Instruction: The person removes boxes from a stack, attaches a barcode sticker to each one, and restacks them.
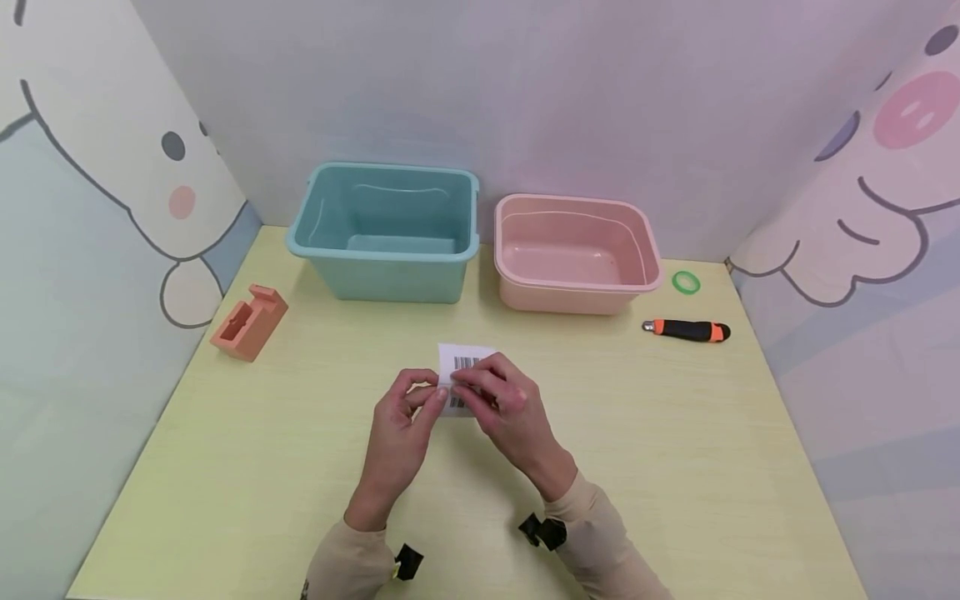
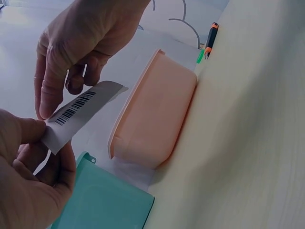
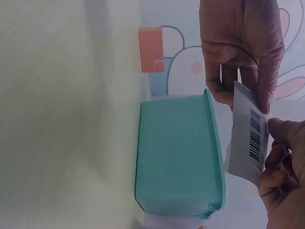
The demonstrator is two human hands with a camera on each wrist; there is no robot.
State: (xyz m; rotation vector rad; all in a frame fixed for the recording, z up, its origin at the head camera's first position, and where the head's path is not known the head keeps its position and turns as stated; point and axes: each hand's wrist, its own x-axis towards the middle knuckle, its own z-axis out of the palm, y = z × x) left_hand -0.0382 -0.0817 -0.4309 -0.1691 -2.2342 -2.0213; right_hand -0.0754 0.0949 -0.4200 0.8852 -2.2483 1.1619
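Observation:
A white barcode label sheet point(image 1: 448, 357) is between the two hands above the middle of the table. The left hand point(image 1: 399, 429) pinches its left edge, thumb on the printed side and fingers behind. From the other side, the right hand point(image 1: 519, 415) reaches over the printed face, its thumb and index fingertips pinching at the edge close to the left thumb. In the left wrist view the label point(image 2: 83, 112) tilts and its far end curls slightly. Black bars show on the label point(image 3: 243, 131) in the right wrist view. Fingers partly cover the print in the head view.
A teal bin point(image 1: 390, 279) and a pink bin point(image 1: 566, 300) stand along the back wall. At the left lies an orange-brown tape dispenser-like block point(image 1: 258, 325). To the right are a black and orange utility knife point(image 1: 686, 331) and a green ring-shaped roll point(image 1: 686, 282).

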